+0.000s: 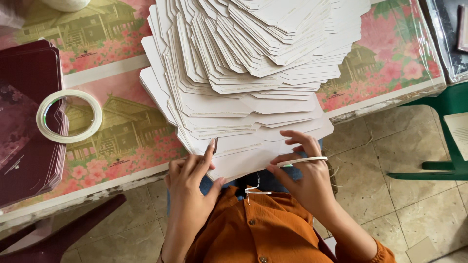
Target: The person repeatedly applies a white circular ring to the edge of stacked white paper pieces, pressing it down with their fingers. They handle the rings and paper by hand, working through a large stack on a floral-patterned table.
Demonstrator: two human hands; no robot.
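Spreading over a table [122,68] covered in a pink floral sheet, a fanned pile of white card cut-outs [243,73] is being cut off by the top edge. At far left, a stack of maroon cards [22,146] is being half hidden by the frame, with a roll of clear tape [69,116] lying on it. The pile's near edge is being pinched by the left hand [187,180], fingers closed on the bottom sheet. A thin white strip [304,159] is being held across the loosely curled right hand [304,170].
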